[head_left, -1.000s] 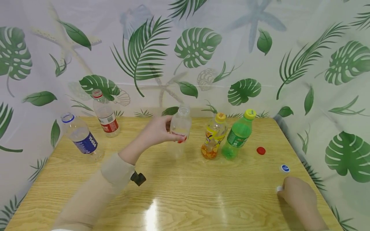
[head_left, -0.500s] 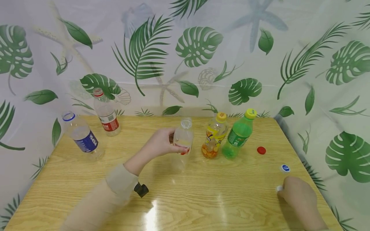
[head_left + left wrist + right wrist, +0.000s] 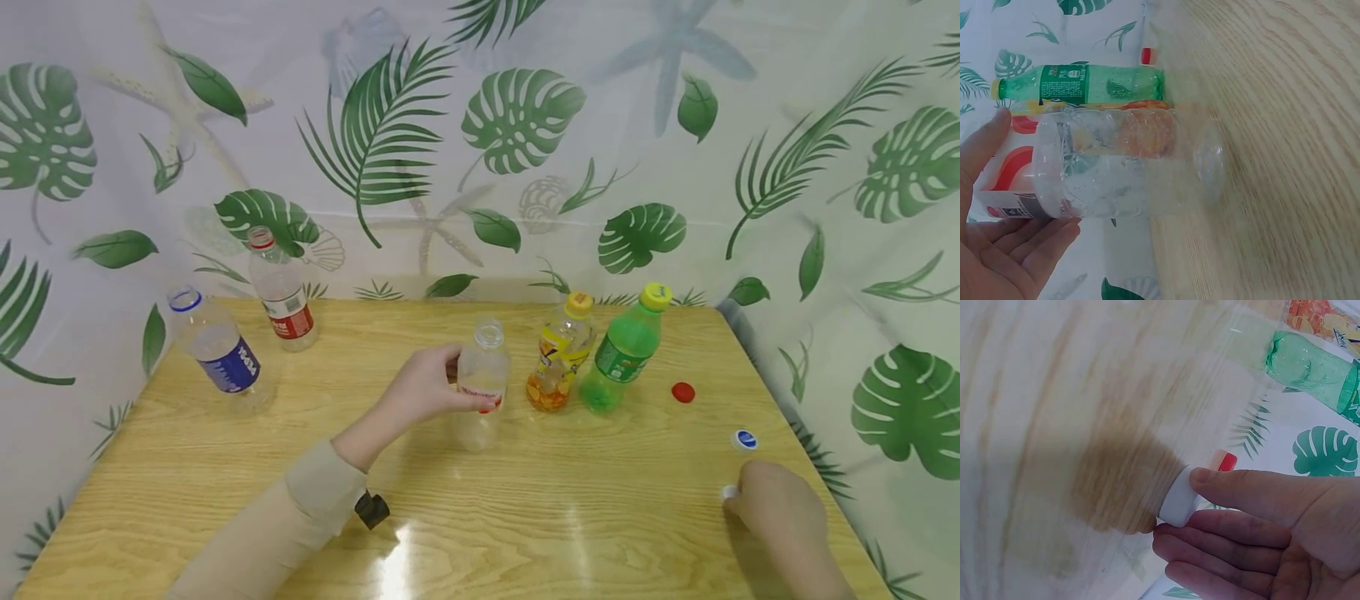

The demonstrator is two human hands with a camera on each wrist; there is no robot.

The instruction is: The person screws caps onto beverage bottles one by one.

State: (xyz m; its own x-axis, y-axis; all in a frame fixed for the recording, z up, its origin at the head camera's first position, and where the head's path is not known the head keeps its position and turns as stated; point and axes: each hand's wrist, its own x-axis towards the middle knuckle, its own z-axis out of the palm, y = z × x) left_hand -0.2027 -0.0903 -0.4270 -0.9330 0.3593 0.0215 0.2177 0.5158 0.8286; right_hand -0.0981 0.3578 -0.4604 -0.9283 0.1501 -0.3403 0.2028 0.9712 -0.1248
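My left hand [image 3: 423, 385] grips a clear, uncapped plastic bottle [image 3: 484, 367] with red lettering, thumb across the label. The bottle stands upright over the middle of the table, and in the left wrist view its ribbed lower part [image 3: 1122, 169] shows in full with the base close to the wood. At the right side of the table my right hand [image 3: 783, 507] pinches a small white cap [image 3: 1179, 497] between thumb and fingers, down by the tabletop. Just beyond that hand lie a white cap with a blue top [image 3: 745, 440] and a red cap [image 3: 683, 392].
Right of the held bottle stand a yellow-capped bottle with an orange base [image 3: 551, 379] and a green bottle [image 3: 621, 354], also yellow-capped. At the left are an uncapped Pepsi bottle [image 3: 228, 364] and an uncapped red-labelled bottle [image 3: 288, 315]. A leaf-patterned cloth [image 3: 420, 167] backs the table.
My left hand has brought the clear bottle down and nearer, slightly to the right, towards the tabletop. The right hand has stayed in place with the white cap.
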